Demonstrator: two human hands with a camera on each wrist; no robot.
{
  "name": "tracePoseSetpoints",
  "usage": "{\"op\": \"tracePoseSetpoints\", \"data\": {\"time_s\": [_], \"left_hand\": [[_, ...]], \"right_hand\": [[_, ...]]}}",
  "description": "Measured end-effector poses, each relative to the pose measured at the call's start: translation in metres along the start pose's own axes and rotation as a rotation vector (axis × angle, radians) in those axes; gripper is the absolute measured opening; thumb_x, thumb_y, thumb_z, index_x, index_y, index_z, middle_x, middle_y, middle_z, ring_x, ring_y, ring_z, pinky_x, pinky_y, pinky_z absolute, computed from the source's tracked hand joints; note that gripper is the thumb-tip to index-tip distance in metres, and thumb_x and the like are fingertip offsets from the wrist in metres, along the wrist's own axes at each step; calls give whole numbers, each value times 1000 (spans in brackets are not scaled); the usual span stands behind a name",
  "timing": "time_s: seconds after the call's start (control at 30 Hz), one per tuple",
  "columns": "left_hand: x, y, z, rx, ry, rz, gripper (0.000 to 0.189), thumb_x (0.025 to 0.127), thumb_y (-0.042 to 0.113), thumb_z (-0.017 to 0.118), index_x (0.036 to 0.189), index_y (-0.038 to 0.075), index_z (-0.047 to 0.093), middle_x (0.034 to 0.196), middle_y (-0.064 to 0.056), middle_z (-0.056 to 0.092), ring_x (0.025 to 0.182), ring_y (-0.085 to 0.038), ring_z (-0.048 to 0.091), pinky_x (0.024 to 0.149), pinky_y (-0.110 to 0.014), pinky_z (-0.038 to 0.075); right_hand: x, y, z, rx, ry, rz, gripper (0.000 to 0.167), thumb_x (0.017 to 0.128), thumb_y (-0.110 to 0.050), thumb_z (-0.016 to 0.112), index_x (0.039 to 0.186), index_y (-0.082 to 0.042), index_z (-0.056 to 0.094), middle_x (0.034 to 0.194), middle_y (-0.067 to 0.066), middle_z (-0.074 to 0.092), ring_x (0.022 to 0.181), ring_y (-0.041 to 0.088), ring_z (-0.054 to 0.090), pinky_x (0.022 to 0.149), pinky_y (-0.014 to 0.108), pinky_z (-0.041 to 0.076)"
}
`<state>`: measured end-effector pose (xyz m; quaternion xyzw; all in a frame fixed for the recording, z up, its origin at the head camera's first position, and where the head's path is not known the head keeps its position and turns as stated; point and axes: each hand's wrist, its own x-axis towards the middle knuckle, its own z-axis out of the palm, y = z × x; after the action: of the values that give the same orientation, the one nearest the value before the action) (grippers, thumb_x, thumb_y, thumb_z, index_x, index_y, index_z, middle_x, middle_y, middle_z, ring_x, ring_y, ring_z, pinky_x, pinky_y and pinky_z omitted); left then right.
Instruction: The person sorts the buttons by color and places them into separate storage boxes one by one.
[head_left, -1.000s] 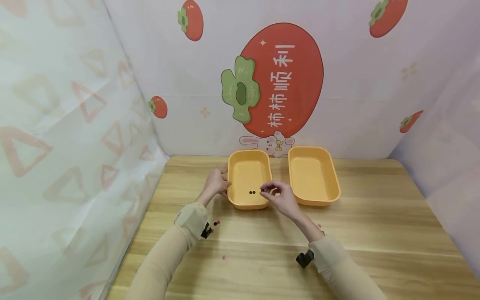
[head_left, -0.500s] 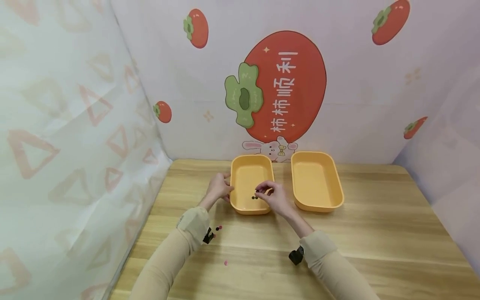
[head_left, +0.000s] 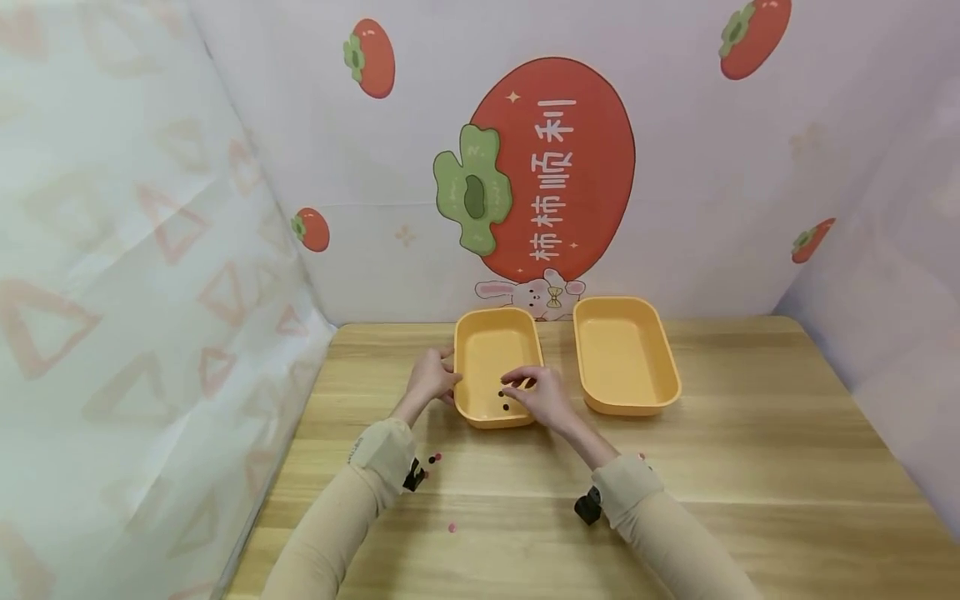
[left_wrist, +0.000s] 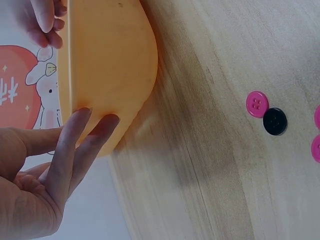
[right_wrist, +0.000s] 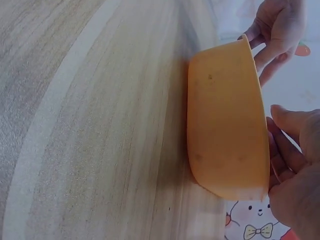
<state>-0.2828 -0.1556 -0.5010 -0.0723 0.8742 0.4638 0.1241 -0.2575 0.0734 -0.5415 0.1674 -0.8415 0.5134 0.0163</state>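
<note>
My left hand (head_left: 432, 377) grips the left wall of a yellow plastic bin (head_left: 457, 400), its thumb at the rim and fingers against the outside. My right hand (head_left: 543, 398) hovers over that bin's near right part, thumb and fingertips slightly apart. One black button (head_left: 506, 407) lies in the bin below the fingers, and another black button (head_left: 501, 394) shows right at the thumb tip. The right wrist view shows the right hand (right_wrist: 297, 165) at the bin's rim, with no button visible in it.
A second yellow bin (head_left: 628, 354) stands to the right. On the table lie a pink button (left_wrist: 257, 104), a black button (left_wrist: 275, 121) and more pink buttons near the left wrist, plus a lone pink button (head_left: 452, 527) nearer the front. A printed cloth wall (head_left: 405, 275) closes the back.
The right hand has moved left over the bin. The black button between its fingertips no longer shows there, and one now lies nearer the bin's front. The left hand keeps its grip.
</note>
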Motion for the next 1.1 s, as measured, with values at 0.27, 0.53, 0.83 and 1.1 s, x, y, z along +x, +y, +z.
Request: {"op": "tracePoseSetpoints", "data": {"time_s": [0.27, 0.53, 0.83, 1.1], "left_hand": [[-1, 0, -4, 13, -2, -5, 66, 100, -7, 72, 162, -1, 49, 125, -32, 77, 83, -43, 83, 53, -33, 67], [-1, -1, -1, 2, -3, 3, 65, 100, -8, 71, 162, -2, 50, 125, -33, 77, 84, -45, 83, 52, -32, 66], [0, -4, -6, -7, 4, 0, 67, 100, -8, 72, 162, -1, 49, 124, -31, 78, 77, -39, 83, 54, -34, 67], [-2, -4, -6, -24, -3, 21, 67, 100, -8, 71, 162, -2, 49, 124, -33, 77, 79, -43, 82, 53, -33, 67]], "right_hand": [[-8, -3, -11, 132, 66, -6, 21, 95, 2, 81, 114, 10, 79, 105, 23, 82, 90, 14, 72, 82, 23, 62], [-33, 8, -56, 231, 151, 48, 24, 94, 4, 82, 117, 13, 77, 103, 31, 79, 83, -3, 69, 76, 10, 60], [-70, 19, -114, 213, 251, 64, 25, 97, 3, 80, 120, 14, 75, 92, 0, 79, 81, -3, 70, 72, 12, 61], [-125, 38, -145, 16, 179, 59, 23, 94, 6, 81, 116, 11, 76, 91, -5, 78, 82, -5, 66, 71, 11, 59]]}}
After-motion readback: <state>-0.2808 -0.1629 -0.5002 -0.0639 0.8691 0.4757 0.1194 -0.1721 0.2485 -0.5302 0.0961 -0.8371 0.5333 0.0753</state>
